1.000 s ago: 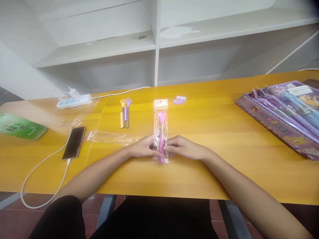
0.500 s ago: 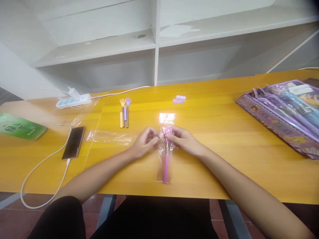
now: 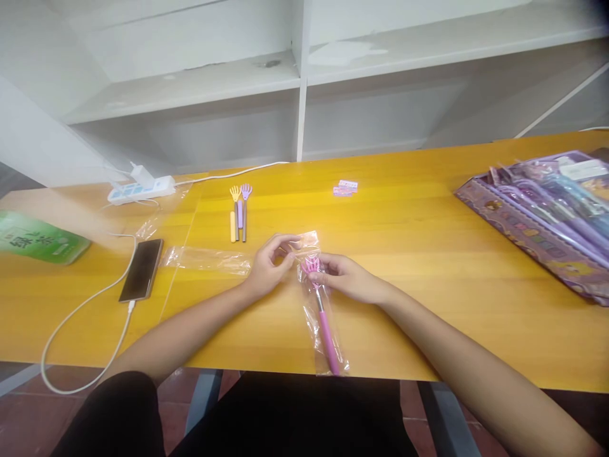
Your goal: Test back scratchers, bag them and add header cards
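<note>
A pink back scratcher (image 3: 327, 339) with a hand-shaped head lies inside a clear plastic bag (image 3: 311, 327), tilted, its handle end at the table's front edge. My right hand (image 3: 349, 276) grips the scratcher's head through the bag, thumb on top. At the bag's upper left corner, my left hand (image 3: 272, 263) has its curved index finger and thumb closed on the plastic by the flap. Farther back on the table lie a yellow back scratcher (image 3: 233, 216) and a purple back scratcher (image 3: 245, 212), side by side.
Left of my hands lies another clear bag (image 3: 209, 259), then a phone (image 3: 141, 270) on a white cable and a green bottle (image 3: 42, 238). Behind are a power strip (image 3: 141, 189) and small printed cards (image 3: 345, 188). A purple box (image 3: 533, 235) of packaged scratchers sits at right.
The bagged pink scratcher has tilted, its lower end swinging right and toward me. My left hand has moved up to the bag's top corner; my right hand has shifted slightly left and down.
</note>
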The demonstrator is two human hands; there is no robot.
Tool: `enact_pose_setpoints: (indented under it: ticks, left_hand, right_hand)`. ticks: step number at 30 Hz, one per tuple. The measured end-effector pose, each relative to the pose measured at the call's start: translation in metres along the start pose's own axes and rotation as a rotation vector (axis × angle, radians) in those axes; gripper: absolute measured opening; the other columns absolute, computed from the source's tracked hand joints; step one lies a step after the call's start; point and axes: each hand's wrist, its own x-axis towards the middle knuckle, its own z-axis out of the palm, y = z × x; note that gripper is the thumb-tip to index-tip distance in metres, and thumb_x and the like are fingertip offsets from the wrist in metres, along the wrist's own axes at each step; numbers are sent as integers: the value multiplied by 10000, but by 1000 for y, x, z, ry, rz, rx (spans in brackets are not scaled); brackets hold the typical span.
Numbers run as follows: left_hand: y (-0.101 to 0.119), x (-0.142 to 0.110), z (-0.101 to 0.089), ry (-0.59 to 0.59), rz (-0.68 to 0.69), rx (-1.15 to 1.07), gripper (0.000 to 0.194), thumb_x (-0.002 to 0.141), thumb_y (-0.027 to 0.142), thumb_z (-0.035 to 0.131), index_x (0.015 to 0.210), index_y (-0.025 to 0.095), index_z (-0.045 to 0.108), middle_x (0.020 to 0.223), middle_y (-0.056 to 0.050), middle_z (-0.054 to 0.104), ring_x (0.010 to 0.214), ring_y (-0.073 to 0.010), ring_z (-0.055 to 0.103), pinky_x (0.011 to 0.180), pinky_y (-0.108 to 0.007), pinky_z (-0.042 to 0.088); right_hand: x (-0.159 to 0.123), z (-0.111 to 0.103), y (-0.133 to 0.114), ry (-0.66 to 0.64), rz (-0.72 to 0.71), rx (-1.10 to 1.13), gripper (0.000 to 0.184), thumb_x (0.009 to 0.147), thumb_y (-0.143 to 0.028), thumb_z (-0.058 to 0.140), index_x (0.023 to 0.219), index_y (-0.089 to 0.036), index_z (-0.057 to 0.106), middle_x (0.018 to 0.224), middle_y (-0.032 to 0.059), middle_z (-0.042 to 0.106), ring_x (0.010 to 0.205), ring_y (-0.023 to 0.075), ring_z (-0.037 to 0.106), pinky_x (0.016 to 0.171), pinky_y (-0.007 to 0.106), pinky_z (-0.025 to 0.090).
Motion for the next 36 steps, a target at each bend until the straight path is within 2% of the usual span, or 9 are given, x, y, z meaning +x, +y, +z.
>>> enact_pose_setpoints:
  ticks: [10,14,18,20,22,25,28,31,36]
  left_hand:
    - [-3,3,0,57,-112,-42,266,966,427,730,1108,202,733,1092,-71,730,980,-182,648,923,-319,502]
    - [-5,6,-1,62,-49,-14,265,955,459,733,982,196,713,1103,-81,690,1062,-209,638,968,-342,507]
    - [-6,7,0,67,-100,-79,291,971,479,706,1005,193,661,1037,-59,657,990,-189,621,925,-320,503]
    - [-7,7,0,62,-144,-116,300,978,484,696,1029,194,636,992,-38,645,929,-169,607,887,-302,492]
    - [-6,6,0,47,-163,-128,317,975,498,697,1025,194,622,994,-33,641,921,-162,601,875,-290,482]
    - [-4,6,1,-10,-223,-150,381,960,560,694,1016,196,597,949,-19,636,879,-154,594,835,-276,469]
    - [0,4,1,-104,-272,-165,406,972,588,666,1033,198,573,873,5,609,812,-142,567,794,-267,444]
    - [4,3,1,-169,-264,-132,377,1004,568,629,1037,199,563,838,22,569,779,-132,531,770,-261,412]
    - [4,2,-1,-223,-265,-87,342,1035,549,582,1032,209,547,830,28,537,770,-137,506,758,-267,394]
  right_hand:
    - [-2,-1,-5,-35,-15,-74,318,978,-511,691,1056,-203,676,1001,39,692,917,203,627,882,399,544]
    - [-3,1,-1,-44,-40,-105,298,989,-492,681,1110,-222,646,1096,54,694,996,214,642,928,420,568]
    - [-1,5,10,124,-127,-80,572,974,-464,714,1408,-276,394,1329,103,619,942,183,662,802,380,609]
    - [-1,6,15,220,-181,-126,645,972,-464,722,1432,-293,304,1371,124,579,906,177,663,724,356,607]
    - [0,3,16,292,-234,-222,571,983,-460,714,1389,-283,355,1353,129,583,970,203,672,745,371,615]
    - [1,-2,11,367,-326,-423,325,1014,-431,671,1259,-265,538,1309,128,618,1084,251,663,841,434,623]
    - [-1,-6,5,389,-412,-558,156,1038,-395,625,1116,-263,656,1287,124,631,1100,265,660,879,462,621]
    - [-3,-7,2,380,-437,-621,141,1045,-377,609,1061,-265,694,1269,121,637,1116,272,661,923,474,612]
    - [-2,-7,1,315,-474,-672,151,1014,-369,663,1128,-272,687,1250,115,665,1147,286,653,974,492,579]
